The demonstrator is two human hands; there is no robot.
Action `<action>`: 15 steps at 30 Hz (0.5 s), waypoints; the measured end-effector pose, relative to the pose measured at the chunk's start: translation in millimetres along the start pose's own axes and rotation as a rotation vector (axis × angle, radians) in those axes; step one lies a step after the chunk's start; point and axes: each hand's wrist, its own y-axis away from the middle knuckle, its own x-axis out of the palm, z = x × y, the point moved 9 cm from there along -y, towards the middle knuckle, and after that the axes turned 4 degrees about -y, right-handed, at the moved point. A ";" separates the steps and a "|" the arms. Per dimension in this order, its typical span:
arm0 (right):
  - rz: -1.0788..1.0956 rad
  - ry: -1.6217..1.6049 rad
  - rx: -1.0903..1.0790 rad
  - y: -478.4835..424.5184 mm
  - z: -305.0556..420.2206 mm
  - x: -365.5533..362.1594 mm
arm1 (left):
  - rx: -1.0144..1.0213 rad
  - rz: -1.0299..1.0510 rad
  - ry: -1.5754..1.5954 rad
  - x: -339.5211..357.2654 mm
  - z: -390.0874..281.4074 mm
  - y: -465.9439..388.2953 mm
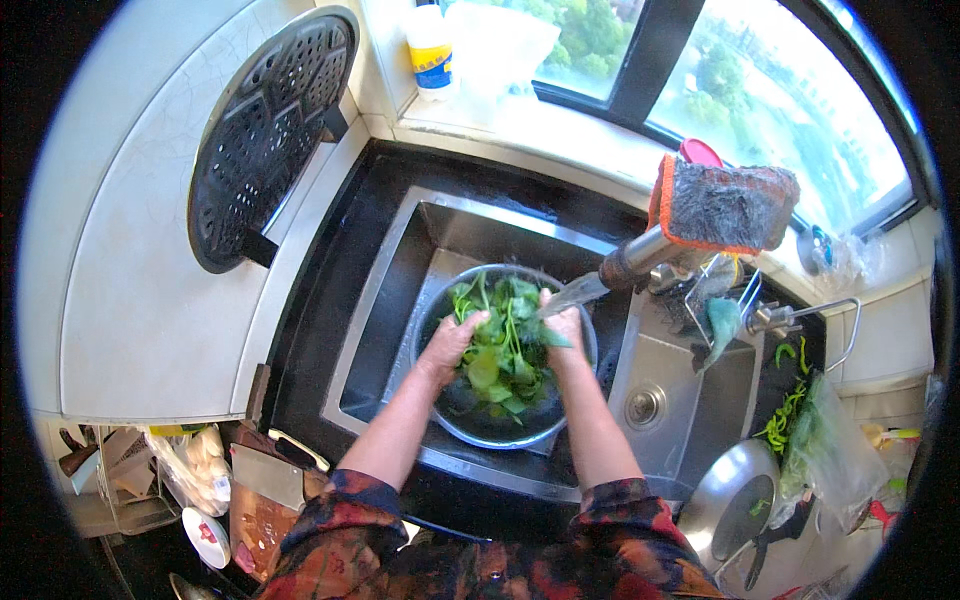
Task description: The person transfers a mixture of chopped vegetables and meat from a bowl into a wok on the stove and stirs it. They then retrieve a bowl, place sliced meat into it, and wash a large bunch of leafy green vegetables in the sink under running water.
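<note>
A round metal basin (501, 444) sits in the larger, left bowl of a stainless steel sink (367, 315). Leafy green vegetables (501, 367) with long stems fill much of it. My left hand (452, 343) grips the near-left side of the bunch, thumb on top of the leaves. On the opposite side my right hand (564, 327) holds the greens too, its fingers partly hidden by leaves and water. From the faucet (637, 256) a stream of water (576, 294) runs down onto the greens beside my right hand.
A grey, orange-edged cloth (731, 206) hangs over the faucet. The smaller sink bowl with its drain (645, 405) lies right; beyond are green peppers (784, 416), a plastic bag (840, 450) and a metal pan (731, 495). At lower left, a cleaver (268, 475) rests on a cutting board (259, 529).
</note>
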 end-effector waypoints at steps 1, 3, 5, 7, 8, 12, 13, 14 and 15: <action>0.072 -0.183 0.053 2.2 -3.1 -6.2 | 0.005 0.091 -0.133 4.6 -6.2 4.3; 0.318 0.471 -0.181 19.8 15.5 -4.9 | 0.129 0.224 -0.944 -15.2 0.9 -2.1; 0.180 0.933 -0.044 42.3 20.5 -14.2 | 0.118 0.096 -1.486 -50.1 12.8 -8.6; 0.093 0.922 0.027 44.0 -4.7 -17.6 | -0.056 -0.051 -1.109 -64.3 14.9 -12.0; 0.082 0.946 0.079 47.8 -17.4 -4.6 | -0.162 -0.184 -0.951 -76.9 33.3 -18.9; 0.210 0.888 0.064 51.6 -98.6 63.4 | -0.247 -0.423 -0.508 -71.2 124.9 -40.7; 0.266 0.701 0.063 53.3 -99.6 67.2 | -0.161 -0.261 -0.509 -39.8 114.7 -38.6; 0.215 0.584 0.002 41.1 -90.4 54.8 | -0.283 -0.216 -0.316 -31.5 110.7 -36.7; 0.148 0.374 0.008 42.1 -73.4 37.8 | -0.404 -0.186 -0.118 -24.5 93.3 -26.2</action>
